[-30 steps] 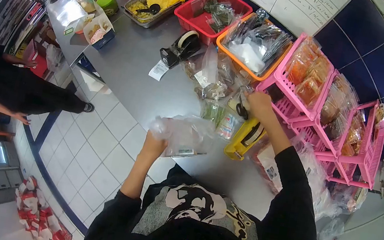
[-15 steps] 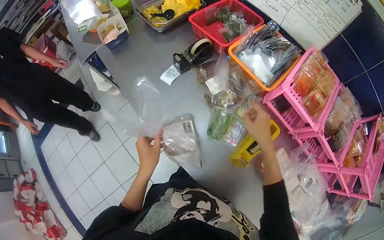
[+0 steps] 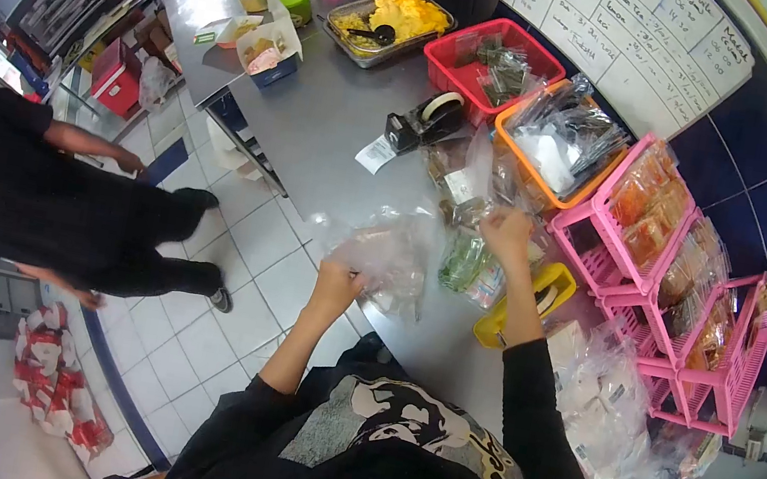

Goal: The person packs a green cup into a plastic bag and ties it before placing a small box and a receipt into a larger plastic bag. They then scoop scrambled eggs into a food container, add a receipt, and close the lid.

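My left hand (image 3: 336, 287) pinches a clear plastic bag (image 3: 391, 256) at the near edge of the steel counter. The bag spreads over the pale packet there, whose details are blurred through the film. My right hand (image 3: 508, 237) is closed above clear bags with brownish contents (image 3: 458, 186); whatever lies between its fingertips is too small to make out. Just below that hand is a clear bag of green leaves (image 3: 464, 261). A yellow tape dispenser (image 3: 535, 306) stands beside my right wrist.
A black tape dispenser (image 3: 423, 122) with a label sits further back. Red (image 3: 453, 64) and orange (image 3: 553, 199) baskets, then stacked pink baskets (image 3: 596, 245) of packets, line the wall. A tray of yellow food (image 3: 406, 15) is behind. Another person (image 3: 58, 185) stands at left.
The loose clear bag has come down from the left onto the counter, over the pale packet. My right hand stays by the bagged goods, now lower over them. The other person has stepped nearer.
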Demonstrator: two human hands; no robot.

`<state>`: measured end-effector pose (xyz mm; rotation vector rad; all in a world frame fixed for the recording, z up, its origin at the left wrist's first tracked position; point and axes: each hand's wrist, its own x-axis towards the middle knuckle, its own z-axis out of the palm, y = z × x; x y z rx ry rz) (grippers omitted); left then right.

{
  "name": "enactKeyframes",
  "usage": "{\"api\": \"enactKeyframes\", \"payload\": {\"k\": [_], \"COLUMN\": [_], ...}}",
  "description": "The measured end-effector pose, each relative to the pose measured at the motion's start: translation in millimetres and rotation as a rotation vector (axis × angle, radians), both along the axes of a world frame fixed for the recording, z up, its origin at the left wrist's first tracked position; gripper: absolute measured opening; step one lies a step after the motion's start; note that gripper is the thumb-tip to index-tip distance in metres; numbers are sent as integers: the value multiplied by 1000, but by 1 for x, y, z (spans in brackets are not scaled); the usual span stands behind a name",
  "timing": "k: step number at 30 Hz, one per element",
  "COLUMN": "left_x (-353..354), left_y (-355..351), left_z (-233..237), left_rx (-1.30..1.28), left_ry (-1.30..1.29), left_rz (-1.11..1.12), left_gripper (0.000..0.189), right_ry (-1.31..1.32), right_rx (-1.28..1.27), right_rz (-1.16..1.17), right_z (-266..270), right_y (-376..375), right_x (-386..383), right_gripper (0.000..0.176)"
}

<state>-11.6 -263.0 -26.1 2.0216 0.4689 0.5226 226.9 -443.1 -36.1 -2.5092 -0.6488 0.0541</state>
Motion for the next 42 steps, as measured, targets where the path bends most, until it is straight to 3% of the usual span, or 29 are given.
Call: {"api": "enactKeyframes", "payload": {"k": [2,3,5,6,8,9,11,14,20,24,26,28,29,31,33,34,36,38,42], "left_x": [3,4,7,10,16,17,19,20,26,31,32,29,28,25,25,25,24,24,26], "left_y": [4,7,13,12,6,5,2,1,-1,-7,-12,-9,-8,-8,-7,-4,0,4,0], "left_z": [0,-3,-8,-10,-13,-16,-19,-16,-2,-22,-29,-30,-27,-17,-14,-15,-16,-15,-12], "left_rx": [195,194,145,145,-167,-164,-429,-499,-538,-462,-371,-440,-508,-581,-656,-673,-692,-785,-798], "left_ry": [-133,-133,-17,-13,-13,-11,69,47,96,58,-187,-60,66,83,102,112,128,184,84], "left_rz": [-12,-10,-200,-199,-245,-249,-252,-311,-298,-217,-145,-139,-131,-130,-127,-137,-149,-245,-211], "left_gripper": [29,29,30,30,26,26,26,25,17,21,25,27,28,29,30,28,26,29,29], "right_ry": [191,191,430,434,587,649,648,646,569,511,476,443,465,483,702,703,646,616,432], "right_rx": [299,297,555,555,516,519,482,469,424,354,325,294,331,370,664,664,1019,1094,1145], "right_rz": [32,35,170,170,277,311,325,363,465,500,501,501,486,473,373,376,256,189,151], "right_z": [4,5,28,39,54,39,40,35,39,53,60,60,55,52,47,45,38,36,23], "right_y": [-3,-5,-3,0,7,12,19,24,39,43,45,43,41,37,29,28,23,24,34], "right_x": [-15,-23,-46,-57,-77,-81,-88,-91,-93,-92,-88,-85,-82,-78,-86,-91,-108,-129,-149], "right_gripper": [18,18,12,12,12,15,15,16,18,18,17,16,15,15,20,20,26,26,22]}}
